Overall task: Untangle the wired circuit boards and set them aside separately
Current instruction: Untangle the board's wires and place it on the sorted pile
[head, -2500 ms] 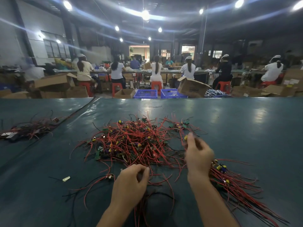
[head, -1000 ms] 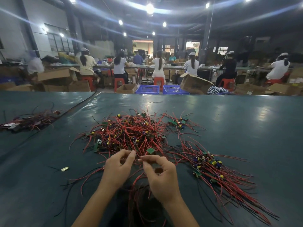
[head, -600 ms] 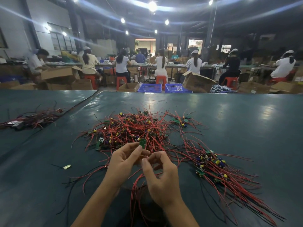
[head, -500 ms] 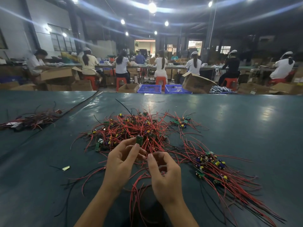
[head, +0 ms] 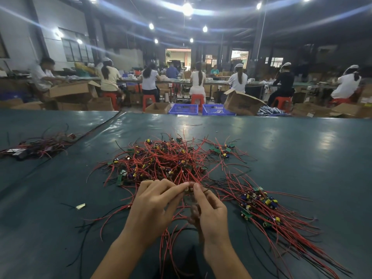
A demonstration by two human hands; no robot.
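Across a dark teal workshop table (head: 302, 158), the left hand (head: 155, 204) and right hand (head: 210, 212) meet fingertip to fingertip. Both pinch what looks like one small wired board (head: 187, 189), probably to tease its leads free of the tangled red-wire heap (head: 165, 160) just beyond them. The neat separated bundle (head: 261, 206) lies right of the right hand.

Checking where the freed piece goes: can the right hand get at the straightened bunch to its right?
Probably yes. The straightened bunch lies close beside the right hand, with nothing standing between them. That hand and the left hand pinch a wired board, so it would arrive loaded.
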